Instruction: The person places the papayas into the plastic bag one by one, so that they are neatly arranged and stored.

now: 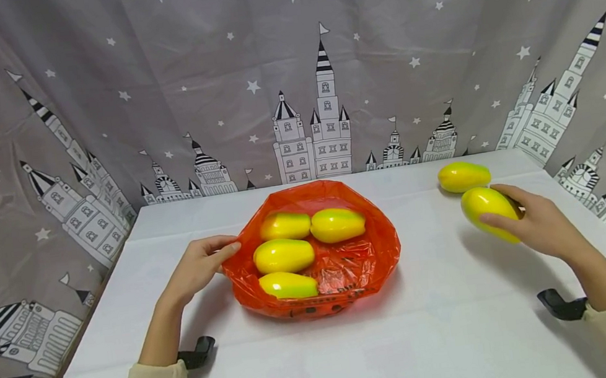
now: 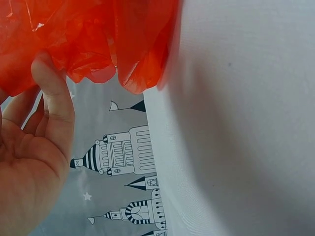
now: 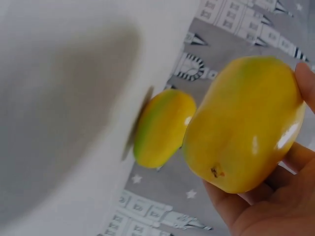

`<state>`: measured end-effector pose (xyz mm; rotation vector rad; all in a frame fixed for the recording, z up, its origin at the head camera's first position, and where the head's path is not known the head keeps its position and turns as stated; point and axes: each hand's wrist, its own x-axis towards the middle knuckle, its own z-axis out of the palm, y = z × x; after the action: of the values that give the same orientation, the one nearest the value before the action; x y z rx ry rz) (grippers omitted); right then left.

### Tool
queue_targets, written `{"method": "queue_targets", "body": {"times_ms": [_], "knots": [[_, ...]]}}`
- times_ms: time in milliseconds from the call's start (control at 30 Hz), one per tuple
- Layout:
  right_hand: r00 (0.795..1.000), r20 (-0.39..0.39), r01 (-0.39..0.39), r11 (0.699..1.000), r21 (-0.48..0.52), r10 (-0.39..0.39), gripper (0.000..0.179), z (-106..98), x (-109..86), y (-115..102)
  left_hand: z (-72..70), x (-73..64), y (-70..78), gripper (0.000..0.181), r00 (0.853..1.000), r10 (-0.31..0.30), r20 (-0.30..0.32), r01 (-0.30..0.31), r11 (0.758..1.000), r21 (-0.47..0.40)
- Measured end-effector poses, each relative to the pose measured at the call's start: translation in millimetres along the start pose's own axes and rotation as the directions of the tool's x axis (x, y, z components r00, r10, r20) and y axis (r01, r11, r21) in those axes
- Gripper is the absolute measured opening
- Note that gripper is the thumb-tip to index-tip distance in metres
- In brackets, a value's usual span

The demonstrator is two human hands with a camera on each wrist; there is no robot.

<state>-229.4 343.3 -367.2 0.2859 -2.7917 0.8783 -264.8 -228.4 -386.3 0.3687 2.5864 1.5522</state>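
Observation:
An open red plastic bag (image 1: 354, 270) sits mid-table, with several glossy yellow-green papayas (image 1: 284, 256) lying inside it. At its left rim, my left hand (image 1: 202, 266) pinches the plastic between thumb and fingers; the left wrist view shows the thumb against the red film (image 2: 88, 44). On the right, my right hand (image 1: 537, 221) grips another papaya (image 1: 487, 208), held above the table with the fingers around it. Its small brown stem end shows in the right wrist view, where the held papaya (image 3: 246, 123) fills much of the picture. Just behind it, one more papaya (image 1: 464, 176) rests on the table.
A white cloth covers the table (image 1: 410, 345). Behind and at both sides hangs a grey curtain (image 1: 197, 51) printed with castles and stars. Dark wrist mounts (image 1: 563, 304) sit at both cuffs.

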Motion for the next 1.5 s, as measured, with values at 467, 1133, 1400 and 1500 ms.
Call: {"method": "queue_targets", "body": {"times_ms": [467,1133,1400,1500], "knots": [[0.994,0.039,0.106,0.994,0.037,-0.107,0.061,5.7,-6.0,-42.1,0.3,0.5,-0.1,0.04,1.0,0.009,-0.001,-0.009,1.0,-0.007],[0.961,0.104,0.243,0.962,0.123,-0.256,0.057,18.6,-7.9,-96.5,0.1,0.5,-0.4,0.04,1.0,0.012,0.0,-0.012,1.0,-0.001],[0.93,0.155,0.296,0.93,0.219,-0.333,0.058,30.9,-8.9,-122.2,0.6,0.2,0.0,0.041,1.0,0.002,0.0,-0.002,1.0,0.018],[0.915,0.167,0.322,0.913,0.249,-0.368,0.057,37.3,-7.8,-131.3,0.6,0.0,0.5,0.041,1.0,-0.001,-0.001,0.001,1.0,0.017]]}}
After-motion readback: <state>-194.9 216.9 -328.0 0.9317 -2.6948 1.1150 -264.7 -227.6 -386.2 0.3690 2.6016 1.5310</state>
